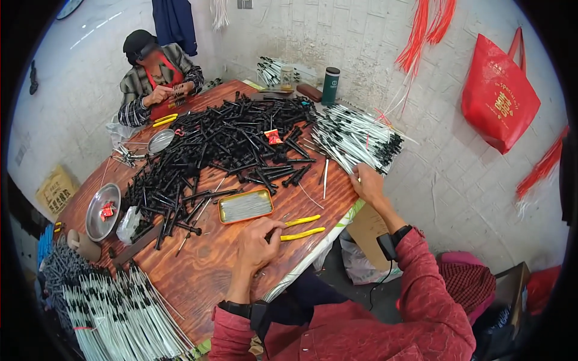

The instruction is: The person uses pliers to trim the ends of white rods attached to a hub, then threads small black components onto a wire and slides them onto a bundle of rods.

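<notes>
My left hand (259, 243) rests on the table with its fingers curled in. Right beside it lie pliers with yellow handles (303, 233), their handles spread to the right and their head partly hidden by my fingers. What those fingers hold, if anything, does not show. At the table's right edge my right hand (368, 183) is closed at the near ends of a heap of white rods with black tips (346, 135), pinching at a rod. A shallow tin (245, 218) of thin metal pins sits just beyond my left hand.
Black plastic stick-like parts (211, 144) cover the table's middle. White rods (120, 313) stand bundled at the near left. A metal bowl (99, 201) is at the left, a dark green bottle (330, 87) at the back. Across the table a person (159, 84) handles small parts near other yellow-handled pliers (165, 120).
</notes>
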Motion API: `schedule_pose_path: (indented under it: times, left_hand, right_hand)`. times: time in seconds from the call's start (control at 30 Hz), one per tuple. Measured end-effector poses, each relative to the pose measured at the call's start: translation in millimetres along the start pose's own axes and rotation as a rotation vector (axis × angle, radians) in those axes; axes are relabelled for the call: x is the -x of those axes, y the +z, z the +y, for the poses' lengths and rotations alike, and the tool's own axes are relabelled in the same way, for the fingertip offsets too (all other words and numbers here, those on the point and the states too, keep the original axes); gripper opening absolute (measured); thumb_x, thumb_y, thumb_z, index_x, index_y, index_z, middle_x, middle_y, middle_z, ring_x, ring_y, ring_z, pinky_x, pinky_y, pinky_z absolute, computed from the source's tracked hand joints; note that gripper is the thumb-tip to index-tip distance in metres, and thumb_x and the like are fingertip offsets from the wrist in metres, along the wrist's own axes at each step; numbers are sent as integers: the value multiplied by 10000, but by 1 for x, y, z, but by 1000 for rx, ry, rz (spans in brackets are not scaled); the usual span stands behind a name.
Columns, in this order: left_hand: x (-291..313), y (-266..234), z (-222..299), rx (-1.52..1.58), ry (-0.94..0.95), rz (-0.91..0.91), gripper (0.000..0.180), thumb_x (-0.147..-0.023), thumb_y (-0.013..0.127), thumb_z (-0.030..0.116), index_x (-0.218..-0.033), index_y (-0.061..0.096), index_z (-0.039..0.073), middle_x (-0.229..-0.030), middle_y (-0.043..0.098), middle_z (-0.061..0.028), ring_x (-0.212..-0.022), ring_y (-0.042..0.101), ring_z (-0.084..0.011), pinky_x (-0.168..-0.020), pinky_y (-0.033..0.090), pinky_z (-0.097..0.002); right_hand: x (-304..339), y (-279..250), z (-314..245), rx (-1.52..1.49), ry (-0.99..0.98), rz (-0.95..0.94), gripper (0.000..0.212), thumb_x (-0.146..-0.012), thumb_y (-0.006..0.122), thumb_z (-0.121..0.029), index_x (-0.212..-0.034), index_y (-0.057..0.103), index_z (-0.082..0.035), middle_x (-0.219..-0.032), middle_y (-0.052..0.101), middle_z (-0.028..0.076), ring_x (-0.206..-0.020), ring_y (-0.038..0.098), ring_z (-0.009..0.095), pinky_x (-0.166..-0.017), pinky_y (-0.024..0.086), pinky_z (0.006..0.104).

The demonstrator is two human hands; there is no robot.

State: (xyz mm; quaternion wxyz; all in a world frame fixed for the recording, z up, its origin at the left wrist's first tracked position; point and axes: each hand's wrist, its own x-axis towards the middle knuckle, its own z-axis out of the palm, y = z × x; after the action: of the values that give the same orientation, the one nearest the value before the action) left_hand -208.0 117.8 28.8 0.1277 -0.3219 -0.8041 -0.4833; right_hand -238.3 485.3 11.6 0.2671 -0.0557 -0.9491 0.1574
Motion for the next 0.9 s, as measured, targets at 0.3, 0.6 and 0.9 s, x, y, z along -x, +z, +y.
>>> schedule_pose_path:
  times: [0.3,0.6,0.9]
  left_hand:
    - [-2,-5,11,75,-74,-1,113,-846,648,36,-933,718,21,-798,680,-93,-673,649,-179,-602,488,-278]
    - [-3,-5,14,152,-201,4,110,-877,637,37,-945,716,1,-838,693,-59,-677,617,-103,-603,474,-242]
    - [5,-4,1,603,-414,-25,298,-935,629,133,-1188,619,-25,-923,689,-88,-779,619,-123,-724,497,-250]
  right_hand:
    - [1,-4,5,-127,85,132,183,-921,614,-257,-945,593,-77,-825,670,164,-741,644,377,-661,479,465]
    - [15,-19,2,-136,21,36,176,-939,606,-242,-926,589,-68,-813,679,146,-750,656,350,-655,488,434]
    - [43,-26,-23,-587,-8,142,111,-922,620,-132,-947,599,-26,-840,654,127,-745,663,288,-666,502,370]
